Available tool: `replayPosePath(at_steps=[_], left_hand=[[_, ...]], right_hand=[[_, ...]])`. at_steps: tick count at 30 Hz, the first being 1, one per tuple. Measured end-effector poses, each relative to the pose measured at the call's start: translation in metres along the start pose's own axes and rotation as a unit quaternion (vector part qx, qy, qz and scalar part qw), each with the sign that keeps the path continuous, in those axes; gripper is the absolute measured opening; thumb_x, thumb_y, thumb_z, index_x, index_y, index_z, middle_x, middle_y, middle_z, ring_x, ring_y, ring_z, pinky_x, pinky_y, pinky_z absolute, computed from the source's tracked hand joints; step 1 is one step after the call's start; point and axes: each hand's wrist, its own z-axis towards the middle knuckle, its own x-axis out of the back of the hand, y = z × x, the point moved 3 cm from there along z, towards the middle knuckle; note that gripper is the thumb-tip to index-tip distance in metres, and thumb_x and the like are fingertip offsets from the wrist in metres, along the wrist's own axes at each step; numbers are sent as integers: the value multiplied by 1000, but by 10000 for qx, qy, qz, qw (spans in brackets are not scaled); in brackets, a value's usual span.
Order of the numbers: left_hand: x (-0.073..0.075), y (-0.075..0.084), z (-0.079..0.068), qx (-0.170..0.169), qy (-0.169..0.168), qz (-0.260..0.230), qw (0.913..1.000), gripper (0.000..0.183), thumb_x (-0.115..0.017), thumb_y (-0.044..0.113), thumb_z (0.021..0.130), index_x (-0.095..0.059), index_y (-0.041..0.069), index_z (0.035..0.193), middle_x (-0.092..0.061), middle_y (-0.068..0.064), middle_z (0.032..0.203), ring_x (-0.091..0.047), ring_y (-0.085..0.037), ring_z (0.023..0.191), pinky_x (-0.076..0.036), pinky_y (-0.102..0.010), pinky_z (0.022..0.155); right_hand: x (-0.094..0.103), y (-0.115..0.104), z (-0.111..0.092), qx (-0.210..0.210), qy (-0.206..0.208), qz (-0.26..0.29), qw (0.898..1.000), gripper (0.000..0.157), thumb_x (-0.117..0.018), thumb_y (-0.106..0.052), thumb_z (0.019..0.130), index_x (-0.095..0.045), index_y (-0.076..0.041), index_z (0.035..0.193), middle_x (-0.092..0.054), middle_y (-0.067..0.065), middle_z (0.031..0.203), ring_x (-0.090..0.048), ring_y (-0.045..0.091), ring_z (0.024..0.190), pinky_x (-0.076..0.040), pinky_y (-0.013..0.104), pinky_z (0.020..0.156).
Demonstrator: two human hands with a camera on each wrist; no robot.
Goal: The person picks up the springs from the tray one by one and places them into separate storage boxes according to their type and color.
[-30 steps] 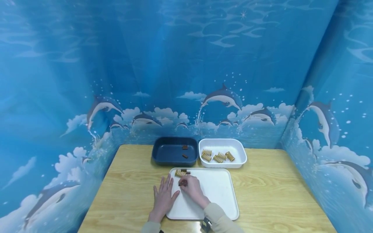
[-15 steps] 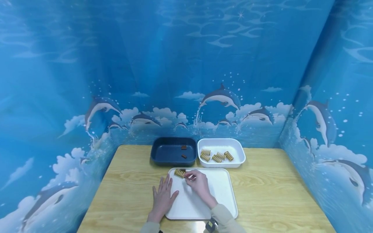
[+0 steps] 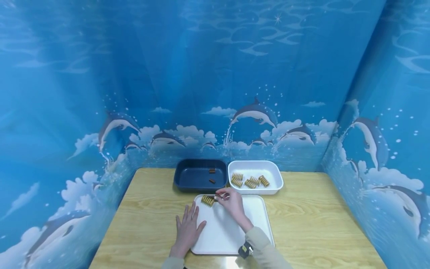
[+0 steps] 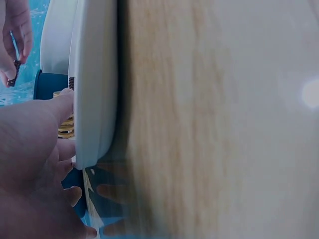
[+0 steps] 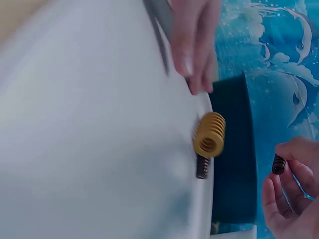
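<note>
My right hand point(image 3: 232, 205) pinches a small dark brown coil spring point(image 5: 278, 164) between thumb and fingers, raised above the far part of the white tray point(image 3: 235, 231). Just left of it, near the tray's far left corner, lies a thicker yellow coil spring point(image 3: 207, 200). A second brown spring point(image 5: 202, 168) shows beside the yellow one in the right wrist view. My left hand point(image 3: 188, 229) rests at the tray's left edge with fingers spread; in the left wrist view its thumb point(image 4: 62, 104) touches the rim.
Behind the tray stand a dark blue bin point(image 3: 188, 179) with a few small brown springs and a white bin point(image 3: 276, 179) with several yellow springs. All sit on a wooden table point(image 3: 309, 216), backed by a blue dolphin curtain point(image 3: 201, 74).
My right hand lifts from low over the tray's left part towards its far edge, carrying the brown spring and uncovering the yellow one. The left hand stays in place.
</note>
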Motion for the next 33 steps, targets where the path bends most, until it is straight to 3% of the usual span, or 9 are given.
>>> replayPosePath(at_steps=[7, 13, 17, 25, 29, 33], left_hand=[[-1, -4, 4, 59, 4, 17, 10000, 66, -63, 39, 99, -47, 0, 149, -31, -17, 163, -21, -44, 151, -9, -79, 114], [0, -6, 2, 69, -45, 60, 9999, 65, -62, 41, 99, -48, 0, 148, -32, -17, 163, -21, -44, 151, -10, -79, 114], [0, -7, 0, 53, -58, -8, 10000, 64, -63, 39, 99, -48, -1, 147, -32, -17, 163, -22, -45, 151, -9, -80, 113], [-1, -5, -1, -148, 114, 46, 9998, 65, -64, 39, 98, -50, -1, 146, -35, -17, 162, -25, -45, 150, -13, -81, 111], [-1, -2, -1, -177, 113, 63, 9998, 65, -64, 40, 98, -50, -1, 146, -35, -17, 161, -25, -45, 149, -15, -82, 111], [-4, -3, 2, -39, -11, 122, 9999, 66, -62, 42, 99, -48, 1, 149, -32, -15, 163, -23, -44, 151, -13, -80, 112]], right_hand=[[-1, 0, 42, 2, 35, -242, 9997, 20, -81, 0, 79, -78, -8, 97, -76, 5, 90, -68, 15, 72, -58, 22, 64], [-14, 6, 73, 56, -60, -656, 9978, 17, -80, -3, 82, -79, -8, 98, -75, 4, 88, -68, 15, 71, -58, 26, 63], [-26, 11, 89, -39, -235, -840, 9962, 15, -78, -2, 84, -78, -6, 98, -74, 5, 89, -68, 17, 73, -58, 28, 65], [-46, 21, 110, 235, -415, -1432, 9885, 15, -77, 2, 81, -79, -7, 92, -73, 5, 84, -69, 21, 78, -58, 37, 70], [-53, 25, 118, 153, -873, -1810, 9795, 14, -75, 4, 83, -78, -5, 94, -72, 8, 87, -70, 25, 84, -60, 40, 75], [-63, 30, 121, 431, -1136, -2467, 9614, 12, -75, 4, 82, -77, -5, 89, -70, 11, 86, -70, 29, 84, -61, 41, 75]])
